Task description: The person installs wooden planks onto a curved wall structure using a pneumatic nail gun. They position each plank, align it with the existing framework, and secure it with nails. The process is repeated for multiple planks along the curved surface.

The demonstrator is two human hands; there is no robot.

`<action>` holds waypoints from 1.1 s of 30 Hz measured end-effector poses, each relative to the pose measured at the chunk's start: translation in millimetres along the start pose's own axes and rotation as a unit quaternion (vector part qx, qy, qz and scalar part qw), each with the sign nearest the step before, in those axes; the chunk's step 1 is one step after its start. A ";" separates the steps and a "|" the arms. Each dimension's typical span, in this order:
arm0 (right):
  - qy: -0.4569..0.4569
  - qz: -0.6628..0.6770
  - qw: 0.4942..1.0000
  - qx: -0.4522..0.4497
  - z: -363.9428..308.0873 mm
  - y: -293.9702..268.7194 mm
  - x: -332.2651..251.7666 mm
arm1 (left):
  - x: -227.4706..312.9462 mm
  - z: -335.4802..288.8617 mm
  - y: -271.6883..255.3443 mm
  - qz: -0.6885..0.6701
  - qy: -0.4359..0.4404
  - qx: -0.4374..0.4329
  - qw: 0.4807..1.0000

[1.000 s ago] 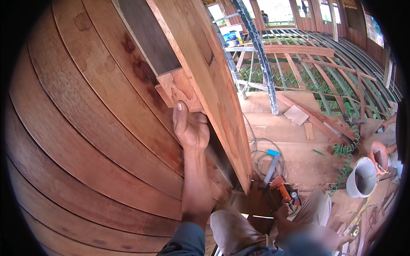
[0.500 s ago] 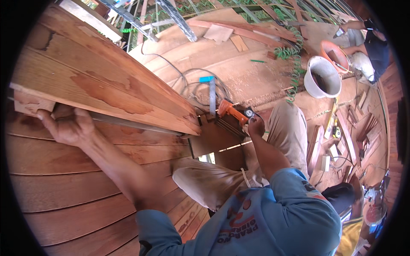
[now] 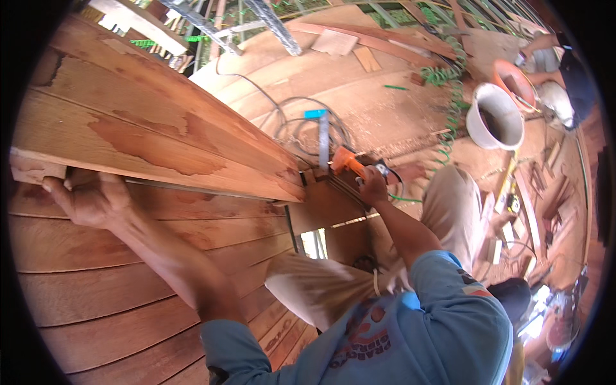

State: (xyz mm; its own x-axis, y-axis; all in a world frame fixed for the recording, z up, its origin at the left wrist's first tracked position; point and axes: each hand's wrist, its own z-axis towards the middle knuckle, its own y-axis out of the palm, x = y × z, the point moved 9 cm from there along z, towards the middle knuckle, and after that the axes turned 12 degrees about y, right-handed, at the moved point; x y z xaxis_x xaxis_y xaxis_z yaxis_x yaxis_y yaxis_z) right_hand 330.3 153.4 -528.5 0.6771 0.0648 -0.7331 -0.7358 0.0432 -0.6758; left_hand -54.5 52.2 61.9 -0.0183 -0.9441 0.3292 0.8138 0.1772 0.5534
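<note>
A boxed wooden post of reddish-brown boards [image 3: 147, 122], patched with darker stains, runs from the upper left to the middle. At its near left end, my left hand [image 3: 93, 202] is turned palm up against the lower edge. Its fingertips go out of sight under the wood, and the thumb rests by a small block [image 3: 38, 170]. My right hand [image 3: 372, 187] is closed round the handle of an orange and black nail gun [image 3: 346, 160], held beside the post's far end. A metal square with a blue stock [image 3: 324, 138] is just beyond the tool.
A green coiled hose [image 3: 459, 102] and a dark cable [image 3: 279, 115] lie on the dusty floor. White [image 3: 497, 119] and orange [image 3: 513, 83] buckets stand right. Wood offcuts [image 3: 529, 199] and a tape measure [image 3: 513, 204] lie nearby. Another person's arm [image 3: 542, 43] shows far right.
The view has shifted slightly. My right hand still holds the nail gun near the post's end, its wrist turned a little. My left hand stays at the post's lower edge.
</note>
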 end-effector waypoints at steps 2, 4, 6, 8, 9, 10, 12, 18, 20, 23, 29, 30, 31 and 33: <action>0.028 -0.024 0.998 -0.056 26.6 22.2 1.1 | 4.2 -10.7 -2.4 0.067 0.050 0.033 0.996; 0.092 -0.091 0.975 -0.181 39.9 48.7 13.0 | 19.8 -5.0 5.3 0.111 0.112 0.016 0.987; 0.096 -0.186 0.958 -0.195 50.1 59.8 14.7 | 6.2 0.6 11.7 0.001 0.020 0.001 1.000; 0.125 -0.253 0.928 -0.244 58.3 75.4 24.5 | -4.1 -2.6 0.3 -0.036 -0.051 0.076 0.995; 0.155 -0.267 0.922 -0.233 58.2 75.3 31.5 | -2.1 -0.3 7.1 -0.032 -0.031 0.040 0.998; 0.154 -0.232 0.936 -0.217 60.5 74.0 31.7 | -1.2 0.6 8.8 -0.030 -0.016 0.035 0.999; 0.179 -0.176 0.944 -0.214 58.9 75.7 38.4 | -1.4 2.1 15.1 -0.038 -0.005 0.017 0.999; 0.177 0.016 0.918 -0.356 33.9 87.1 43.5 | -0.5 -5.1 20.8 -0.045 -0.008 0.014 0.999; 0.297 0.114 0.848 -0.425 4.2 99.9 38.7 | 0.9 -5.3 22.3 -0.048 -0.001 0.011 0.999; 0.270 0.081 0.869 -0.407 -2.0 75.5 3.8 | 0.6 -6.2 23.9 -0.058 -0.007 0.009 0.998; 0.243 0.239 0.843 -0.415 -2.6 -38.4 -102.0 | 2.1 -7.7 28.0 -0.058 -0.013 -0.001 0.998; 0.211 0.278 0.841 -0.414 1.7 -56.4 -126.7 | 1.5 -7.9 28.4 -0.054 -0.019 -0.002 0.998; 0.189 0.359 0.833 -0.376 10.3 -74.3 -153.0 | 2.3 -7.6 29.7 -0.044 -0.017 -0.009 0.999; 0.167 0.479 0.773 -0.381 22.6 -110.8 -195.1 | 3.3 -8.3 30.2 -0.015 -0.015 -0.017 1.000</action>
State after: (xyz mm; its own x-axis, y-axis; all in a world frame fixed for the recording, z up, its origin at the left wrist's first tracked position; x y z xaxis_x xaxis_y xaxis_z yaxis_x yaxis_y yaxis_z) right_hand 279.5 158.6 -308.9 -0.1160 -0.5629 -0.8183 -0.7671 -0.4726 0.4338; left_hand -25.2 52.2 73.3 -0.0592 -0.9402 0.3354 0.8323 0.1390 0.5366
